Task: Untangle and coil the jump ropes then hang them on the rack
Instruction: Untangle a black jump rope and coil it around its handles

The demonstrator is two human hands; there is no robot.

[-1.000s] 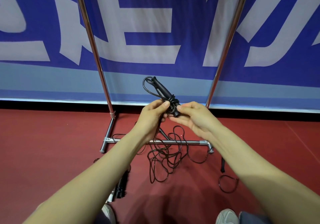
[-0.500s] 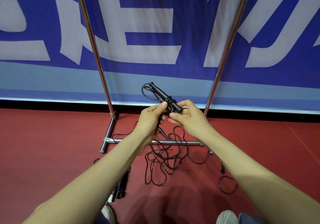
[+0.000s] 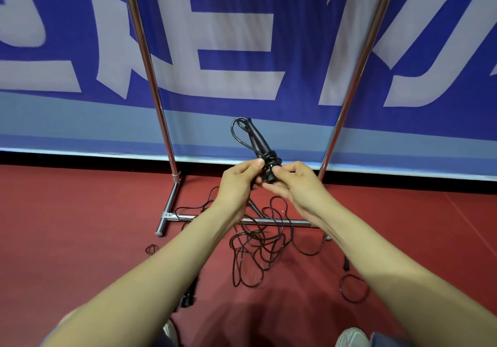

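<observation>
Both hands pinch one black jump rope handle [image 3: 257, 140] with cord knotted round it: the left hand [image 3: 236, 182] at its 7 o'clock, the right hand [image 3: 294, 185] at 5. A loose rope tangle [image 3: 258, 247] lies at 6 o'clock on the red floor [image 3: 80, 225], crossing the rack [image 3: 150, 77] (two upright poles). The banner [image 3: 242, 37] has white lettering, cropped and unreadable.

The bundled handles [image 3: 258, 140] are raised between the rack's [image 3: 152, 77] uprights, before the banner [image 3: 242, 51] — below them, tangled rope [image 3: 252, 241] lies on the floor [image 3: 80, 225] across the base bar [image 3: 279, 222].
</observation>
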